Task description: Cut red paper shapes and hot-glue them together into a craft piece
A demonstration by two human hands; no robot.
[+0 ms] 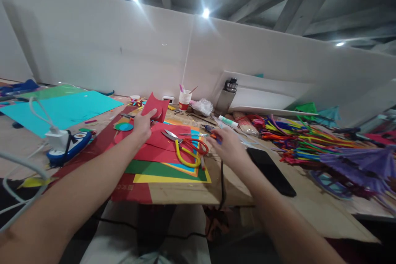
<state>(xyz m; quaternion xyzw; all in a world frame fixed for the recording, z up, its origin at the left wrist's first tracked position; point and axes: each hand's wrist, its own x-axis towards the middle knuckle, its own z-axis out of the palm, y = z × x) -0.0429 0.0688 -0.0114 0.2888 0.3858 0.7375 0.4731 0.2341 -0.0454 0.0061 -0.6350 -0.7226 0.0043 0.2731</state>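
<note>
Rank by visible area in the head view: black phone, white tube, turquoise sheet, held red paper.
1. Turquoise sheet
2. Black phone, perhaps enlarged by nearness
3. Red paper in the left hand
4. White tube

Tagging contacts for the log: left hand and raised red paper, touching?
Touching. The head view shows the left hand holding the raised red paper, thumb lying across its face.

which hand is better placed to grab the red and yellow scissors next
Probably the right hand: the scissors have their handles beside it, though it may hold something blue and orange. The left hand holds red paper, on the blade side.
</note>
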